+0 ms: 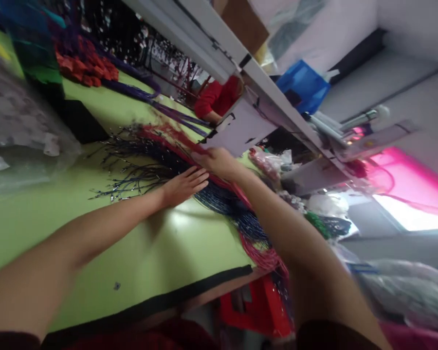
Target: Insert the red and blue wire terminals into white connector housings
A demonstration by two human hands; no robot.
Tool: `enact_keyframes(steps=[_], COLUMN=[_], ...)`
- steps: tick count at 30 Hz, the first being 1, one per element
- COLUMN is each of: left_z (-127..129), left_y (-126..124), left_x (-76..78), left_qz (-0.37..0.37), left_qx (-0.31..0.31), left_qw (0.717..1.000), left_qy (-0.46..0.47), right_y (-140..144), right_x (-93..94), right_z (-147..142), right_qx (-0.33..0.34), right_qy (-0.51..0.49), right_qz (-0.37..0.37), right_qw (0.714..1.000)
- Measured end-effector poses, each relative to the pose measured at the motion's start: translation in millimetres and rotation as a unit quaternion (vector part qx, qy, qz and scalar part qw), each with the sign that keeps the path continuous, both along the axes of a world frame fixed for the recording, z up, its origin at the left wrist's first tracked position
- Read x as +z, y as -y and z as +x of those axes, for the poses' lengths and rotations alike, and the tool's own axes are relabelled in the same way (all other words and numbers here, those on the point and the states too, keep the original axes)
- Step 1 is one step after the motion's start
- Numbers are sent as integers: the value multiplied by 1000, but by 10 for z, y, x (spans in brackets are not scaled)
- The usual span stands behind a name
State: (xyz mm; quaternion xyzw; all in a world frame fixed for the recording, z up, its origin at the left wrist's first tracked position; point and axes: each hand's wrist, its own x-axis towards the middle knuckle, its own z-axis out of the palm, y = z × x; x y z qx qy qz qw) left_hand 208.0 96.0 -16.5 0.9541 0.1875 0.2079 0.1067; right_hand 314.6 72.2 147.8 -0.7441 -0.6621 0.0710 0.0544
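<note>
Both arms are out over the green surface (138, 257), and the view is tilted hard, so bear with the angles. The left hand (184, 185) lies flat, fingers spread, palm down on the dark blue cords (219, 199) where they fan out across the surface. The right hand (219, 160) sits just beyond, on the red cords (168, 133) beside the blue; its grip looks curled over a few strands, but motion blur hides whether it has truly closed on them, so I cannot tell.

To do this well, I'd judge the flat hand should pin the bundle firmly while the other separates only a few strands, drawing along their length so the loose ends do not tangle.

The cords trail off the near edge of the surface towards a red stool (255, 306). Further along lie purple cords (146, 95) and a red pile (85, 68). A white shelf (219, 41) runs overhead, carrying a blue bin (302, 85). Beyond it, another person's red sleeve (219, 97) shows. Bright pink light (405, 180) comes in at the right.
</note>
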Motion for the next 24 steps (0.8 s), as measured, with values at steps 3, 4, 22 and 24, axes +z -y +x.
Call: enact_keyframes(steps=[3,4,22,24], left_z=[-147,-211,-1194,-1524], left_y=[-105,-177,-184,-63], left_x=[77,69,229,214], left_qz=[-22,-35,-332,-350], left_qx=[79,118,67,-35], left_qw=[996,992,940,935], left_qy=[-20,-26,48,-48], right_y=[97,174,1571,1530], right_x=[-106,-64,-825,-726], right_z=[-176,-159,-678,-636], right_qx=[38,47,128,127], right_qy=[-31,-54,-1,-6], right_qz=[23,51,-216,-152], right_qw=[999,996,968,980])
